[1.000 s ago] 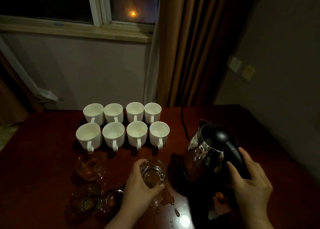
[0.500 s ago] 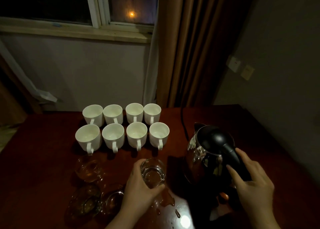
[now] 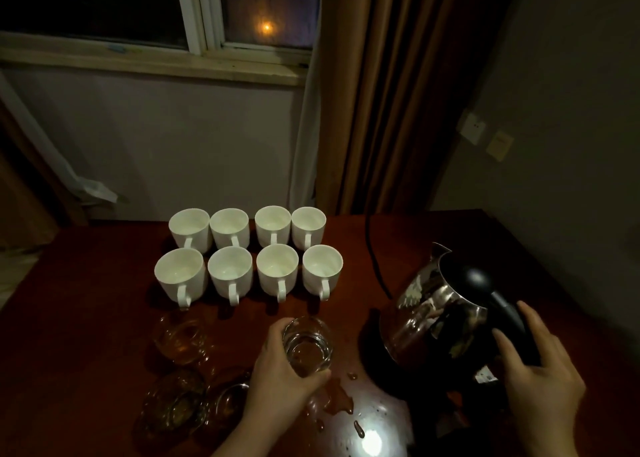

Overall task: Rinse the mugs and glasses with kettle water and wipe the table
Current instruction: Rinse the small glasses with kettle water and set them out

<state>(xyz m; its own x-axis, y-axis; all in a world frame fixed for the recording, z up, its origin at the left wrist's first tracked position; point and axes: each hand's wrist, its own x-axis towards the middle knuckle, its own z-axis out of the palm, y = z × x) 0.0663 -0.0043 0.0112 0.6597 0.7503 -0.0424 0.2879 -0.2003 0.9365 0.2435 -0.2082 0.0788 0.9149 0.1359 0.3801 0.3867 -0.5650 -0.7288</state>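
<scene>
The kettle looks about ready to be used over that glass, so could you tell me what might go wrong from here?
1. The left hand is wrapped around the glass; hot water from the kettle could splash the fingers or heat the glass.
2. The puddle on the table lies by the glass, which might slide.
3. The right hand holds the handle; the tilted kettle's cord trails nearby and may snag.

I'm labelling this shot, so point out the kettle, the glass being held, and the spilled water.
kettle (image 3: 436,314), head view, on its shiny steel side.
held glass (image 3: 308,347), head view, inside its rim.
spilled water (image 3: 341,399), head view, on the puddle's middle.
</scene>
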